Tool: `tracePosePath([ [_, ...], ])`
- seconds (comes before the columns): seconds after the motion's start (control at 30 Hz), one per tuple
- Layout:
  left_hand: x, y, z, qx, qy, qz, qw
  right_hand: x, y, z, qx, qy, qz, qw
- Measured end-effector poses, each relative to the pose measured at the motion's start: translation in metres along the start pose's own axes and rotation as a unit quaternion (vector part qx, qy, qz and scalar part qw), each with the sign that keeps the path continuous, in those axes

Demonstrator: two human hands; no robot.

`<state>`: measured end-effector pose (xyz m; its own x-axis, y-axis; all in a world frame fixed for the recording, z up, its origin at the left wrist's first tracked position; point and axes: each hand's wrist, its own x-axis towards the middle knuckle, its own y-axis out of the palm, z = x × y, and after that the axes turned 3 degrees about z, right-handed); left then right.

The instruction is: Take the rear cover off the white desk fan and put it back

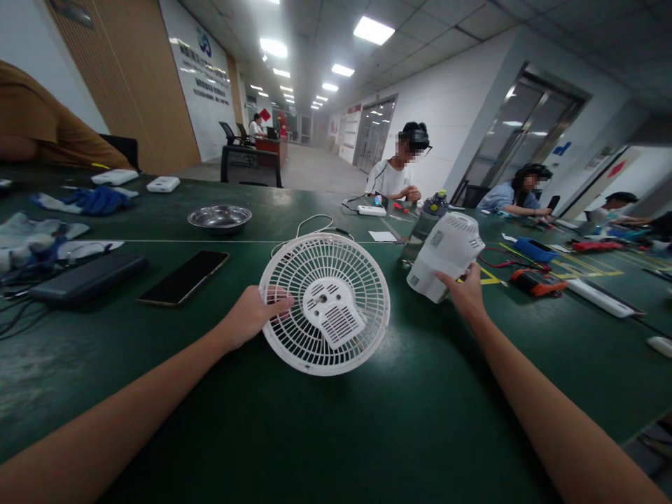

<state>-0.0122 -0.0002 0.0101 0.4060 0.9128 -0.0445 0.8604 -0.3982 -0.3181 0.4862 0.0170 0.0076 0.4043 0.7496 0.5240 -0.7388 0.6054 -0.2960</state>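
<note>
At the near side of the green surface a person sits with both hands busy, bare arms reaching in from the near edge. The left hand grips a white fan by its left rim, its fingers pinching the bars, thumb laid over the front and the others behind, showing through the slats. The fan is in front of the person, over the middle of the surface, its round cage tipped so the vented hub faces the near edge; whether the lower rim touches down, I cannot tell. The right hand pinches a white casing low on its right side, thumb on the near face, the other fingers partly hidden from me. The casing leans, its upper end toward the right, in front of a bottle that it partly covers. A pale cord loops behind the fan, toward the far edge. Left of the fan lie a phone and a dark case, with a steel bowl nearer the far edge and blue gloves farther left. To the right sits an orange-and-black meter. Across the surface, by the far edge, a co-worker in a white shirt sits with hands raised.
</note>
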Motion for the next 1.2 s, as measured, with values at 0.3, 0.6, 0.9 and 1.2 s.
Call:
tracePosePath([
  [0.3, -0.001, 0.0, -0.002, -0.01, -0.019, 0.005, 1.0, 0.001, -0.006, 0.032, -0.127, -0.035, -0.082, 0.988],
  [0.6, -0.006, 0.001, -0.01, 0.019, -0.011, 0.005, 1.0, 0.002, -0.009, 0.032, -0.125, -0.033, -0.089, 0.988],
  [0.9, -0.002, 0.001, -0.004, 0.014, -0.015, -0.004, 1.0, 0.001, -0.01, 0.037, -0.125, -0.031, -0.078, 0.989],
  [1.2, 0.0, -0.001, -0.001, 0.008, -0.013, 0.003, 1.0, 0.002, -0.008, 0.039, -0.118, -0.077, -0.12, 0.983],
])
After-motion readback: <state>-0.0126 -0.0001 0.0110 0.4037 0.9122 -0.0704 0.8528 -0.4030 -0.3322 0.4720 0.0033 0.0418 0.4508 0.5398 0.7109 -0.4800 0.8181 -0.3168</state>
